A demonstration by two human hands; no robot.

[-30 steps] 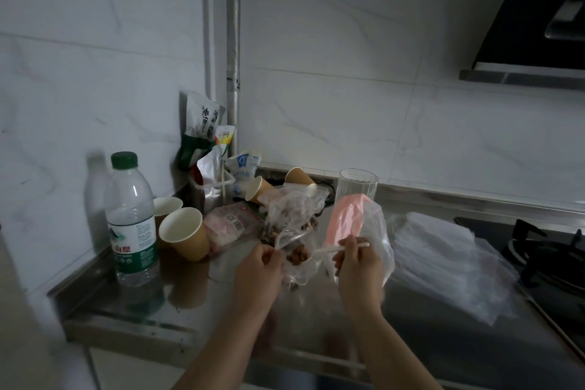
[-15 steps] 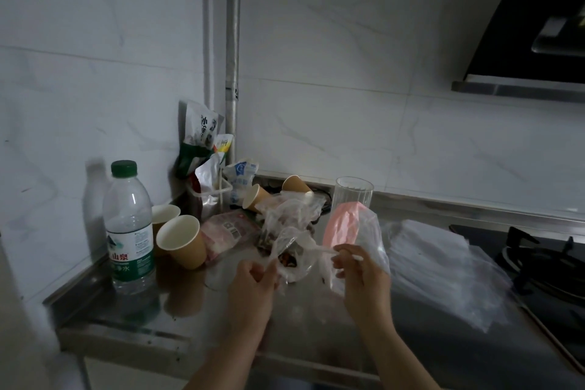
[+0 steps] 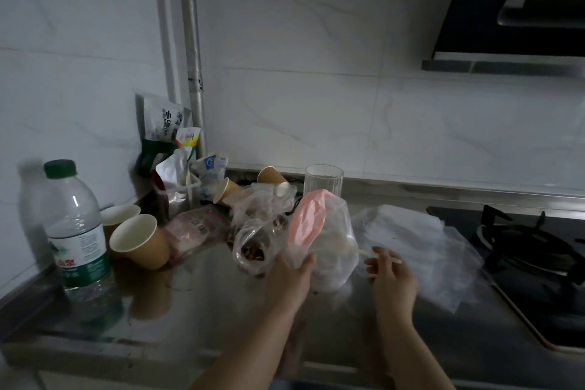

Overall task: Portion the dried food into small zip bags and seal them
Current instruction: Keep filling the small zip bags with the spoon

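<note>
Clear plastic dominates the middle of the steel counter (image 3: 196,304): a small zip bag (image 3: 253,247) with dark dried food in its bottom is held upright at its lower right edge by the left hand (image 3: 289,282), whose fingers are curled against it and against the larger bag with a pink panel (image 3: 319,237) just beside it. Exactly which of the two bags is pinched cannot be told. A thin white stick-like utensil (image 3: 380,256) is held in the curled fingers of the right hand (image 3: 391,282), which is kept apart from the left hand, to the right of the pink-panelled bag. A stack of empty clear bags (image 3: 418,241) is spread flat on the counter behind the right hand, beside the gas hob (image 3: 535,250). More crumpled plastic with dark food (image 3: 262,203) is seen behind the small bag. A drinking glass (image 3: 323,180) is placed near the wall, paper cups (image 3: 139,242) lie tipped at the left, and a green-capped water bottle (image 3: 76,231) is stood at the far left. Snack packets (image 3: 167,142) are propped in the corner.
</note>
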